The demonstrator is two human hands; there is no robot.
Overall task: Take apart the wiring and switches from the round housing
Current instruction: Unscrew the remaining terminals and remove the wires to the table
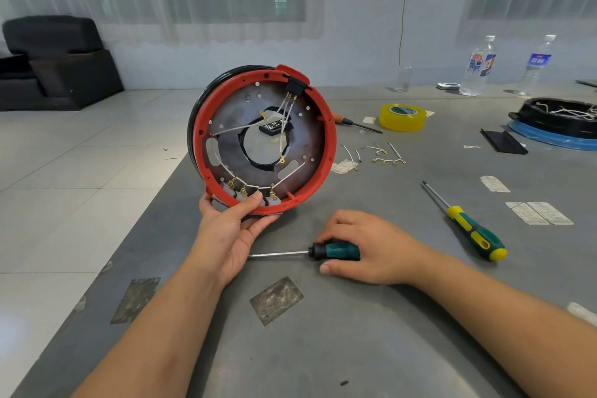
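Two hands — left hand (231, 229) under housing (263, 139).

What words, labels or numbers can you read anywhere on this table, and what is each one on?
None can be read.
Black component inside the red round housing: white markings, too small.
Two water bottles, and: blue labels, blurred.
Yellow tape roll: green inner print, blurred.
Paper stickers on the table: fine print, too small.
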